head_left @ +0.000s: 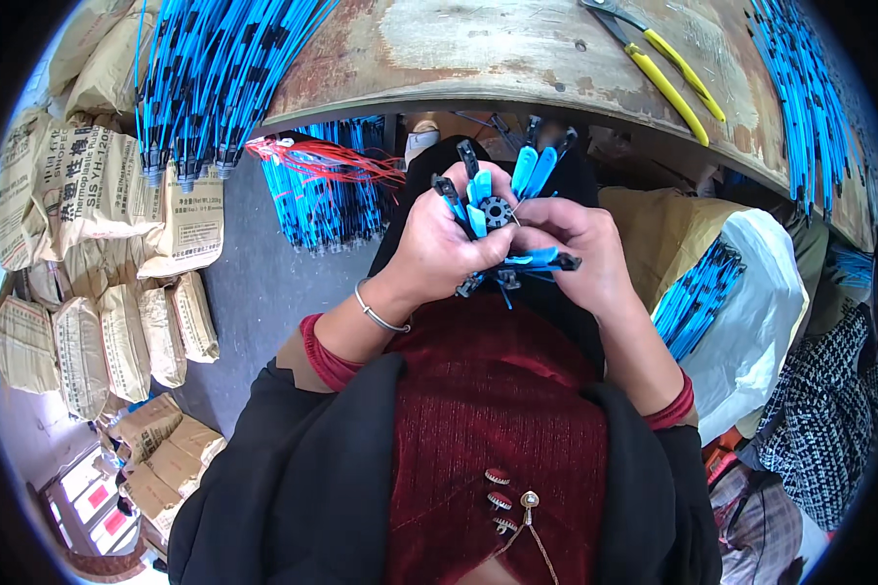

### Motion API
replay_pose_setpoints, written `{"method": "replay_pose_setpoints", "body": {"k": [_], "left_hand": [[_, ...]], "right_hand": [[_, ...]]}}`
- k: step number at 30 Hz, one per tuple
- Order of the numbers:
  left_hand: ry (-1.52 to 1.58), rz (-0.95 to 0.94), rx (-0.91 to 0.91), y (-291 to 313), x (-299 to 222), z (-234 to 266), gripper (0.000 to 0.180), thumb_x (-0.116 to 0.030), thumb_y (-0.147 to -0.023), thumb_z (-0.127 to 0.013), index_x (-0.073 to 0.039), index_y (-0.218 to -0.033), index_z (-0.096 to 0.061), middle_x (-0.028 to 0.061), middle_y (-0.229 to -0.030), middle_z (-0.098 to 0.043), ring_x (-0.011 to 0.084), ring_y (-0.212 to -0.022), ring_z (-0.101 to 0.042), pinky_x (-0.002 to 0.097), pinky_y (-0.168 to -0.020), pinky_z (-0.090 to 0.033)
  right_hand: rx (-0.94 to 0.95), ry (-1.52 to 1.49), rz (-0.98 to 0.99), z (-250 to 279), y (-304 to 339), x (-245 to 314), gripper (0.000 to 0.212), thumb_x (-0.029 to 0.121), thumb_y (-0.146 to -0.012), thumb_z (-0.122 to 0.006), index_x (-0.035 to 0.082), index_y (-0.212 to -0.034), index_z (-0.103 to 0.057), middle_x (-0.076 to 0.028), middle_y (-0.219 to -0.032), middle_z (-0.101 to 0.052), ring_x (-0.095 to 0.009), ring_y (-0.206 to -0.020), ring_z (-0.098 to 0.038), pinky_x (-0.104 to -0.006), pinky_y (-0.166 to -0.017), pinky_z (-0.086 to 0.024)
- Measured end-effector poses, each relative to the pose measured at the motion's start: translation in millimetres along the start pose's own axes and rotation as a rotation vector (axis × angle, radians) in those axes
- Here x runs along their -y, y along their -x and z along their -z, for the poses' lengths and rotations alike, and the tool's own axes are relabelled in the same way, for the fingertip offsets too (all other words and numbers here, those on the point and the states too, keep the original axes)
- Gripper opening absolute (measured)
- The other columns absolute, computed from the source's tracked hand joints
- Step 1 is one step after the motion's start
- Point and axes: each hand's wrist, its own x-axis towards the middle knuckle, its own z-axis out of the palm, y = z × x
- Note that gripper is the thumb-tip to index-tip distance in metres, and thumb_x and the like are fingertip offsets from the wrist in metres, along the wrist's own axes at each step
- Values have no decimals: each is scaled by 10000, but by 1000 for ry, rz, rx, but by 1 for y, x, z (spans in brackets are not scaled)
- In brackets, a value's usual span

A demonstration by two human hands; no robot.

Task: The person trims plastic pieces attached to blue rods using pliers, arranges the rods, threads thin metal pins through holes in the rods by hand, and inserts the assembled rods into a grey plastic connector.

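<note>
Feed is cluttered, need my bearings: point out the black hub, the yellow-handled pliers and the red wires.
black hub [498, 211], head view, on its toothed face between the hands
yellow-handled pliers [668, 86], head view, on a yellow handle
red wires [327, 161], head view, mid-bundle

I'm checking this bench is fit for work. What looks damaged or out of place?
The wooden tabletop is worn, stained and patchy near its front edge. A red wire bundle sits tangled among neat blue strips. Both hands grip blue pieces normally.
</note>
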Motion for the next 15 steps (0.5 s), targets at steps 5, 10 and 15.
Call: {"method": "replay_pose_setpoints", "body": {"k": [5,10,15], "left_hand": [[-278,-117,-6,-2,0,3,323,-47,-674,-684,-34,-946,-509,53,-798,-568,165,-706,-567,285,-661,-471],[-269,-220,45,-1,5,1,296,-68,-689,-679,-43,-919,-494,95,-789,-569,208,-696,-580,299,-657,-472],[-268,-204,75,-1,4,-3,280,-74,-696,-669,-45,-909,-490,97,-789,-569,221,-699,-587,306,-653,-471]], "right_hand": [[-82,237,502,6,-7,-1,241,59,-678,-705,20,-899,-618,-108,-690,-609,-203,-585,-609,-273,-521,-462],[31,484,468,19,-14,16,189,13,-674,-672,30,-853,-614,-97,-683,-603,-234,-598,-609,-299,-523,-467],[-4,503,280,9,-4,20,212,-29,-644,-609,26,-849,-601,-101,-699,-597,-272,-619,-601,-325,-538,-472]]}}
